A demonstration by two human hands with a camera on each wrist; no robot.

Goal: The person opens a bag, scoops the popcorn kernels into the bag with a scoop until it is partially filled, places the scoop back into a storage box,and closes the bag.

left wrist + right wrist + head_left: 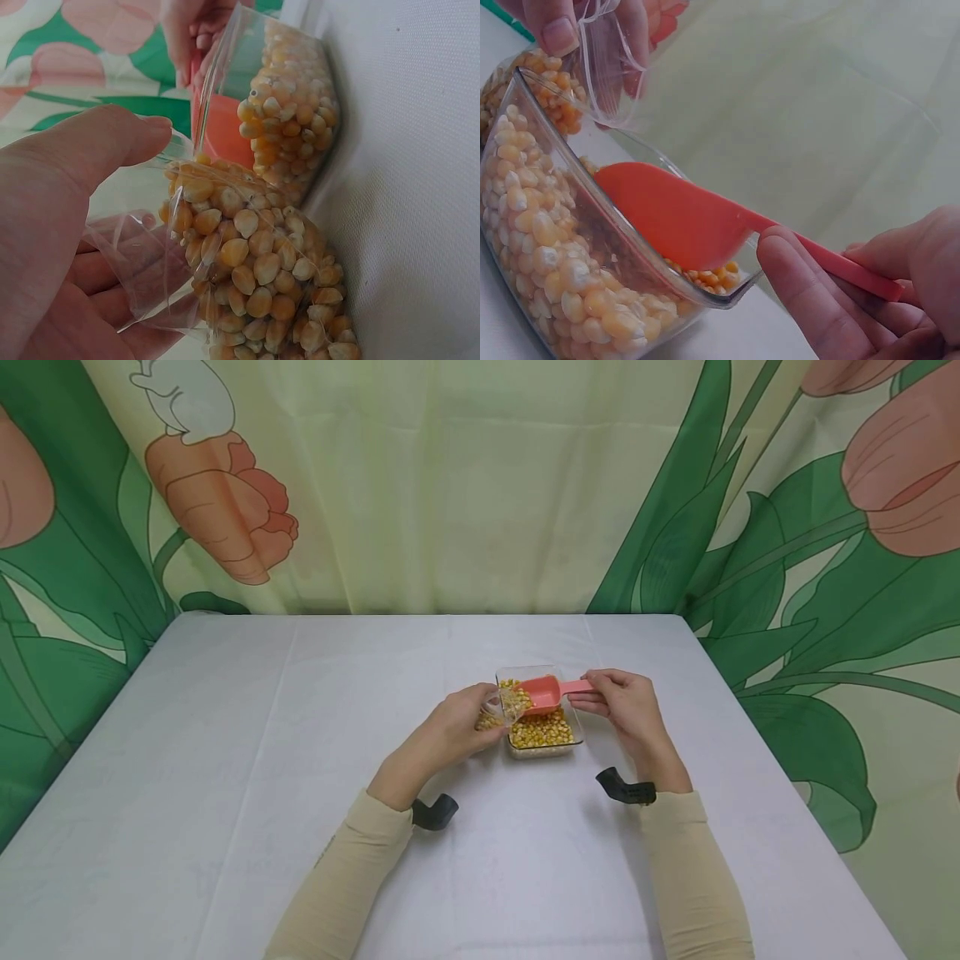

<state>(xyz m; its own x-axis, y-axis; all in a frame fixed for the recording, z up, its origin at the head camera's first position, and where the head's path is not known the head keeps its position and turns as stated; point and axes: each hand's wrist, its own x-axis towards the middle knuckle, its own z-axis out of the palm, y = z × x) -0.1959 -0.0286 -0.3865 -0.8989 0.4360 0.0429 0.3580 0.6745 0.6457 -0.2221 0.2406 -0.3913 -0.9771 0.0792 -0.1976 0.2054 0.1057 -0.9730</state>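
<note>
A clear glass container (542, 745) of yellow corn kernels (536, 732) stands on the table. My right hand (624, 708) grips the handle of a pink-red scoop (675, 217), whose bowl lies over the kernels inside the container. At the container's left side, my left hand (457, 727) holds a clear plastic bag (255, 255) by its top, with the thumb on one side and fingers on the other. Many corn kernels fill the bag's lower part. In the right wrist view the bag's mouth faces the scoop's bowl, close to the container rim.
A white cloth covers the table (187, 777). Behind it hangs a curtain (450, 485) printed with leaves, tulips and a rabbit on a carrot. Black wrist-worn devices (435, 814) sit at both wrists, below the beige sleeves (352, 868).
</note>
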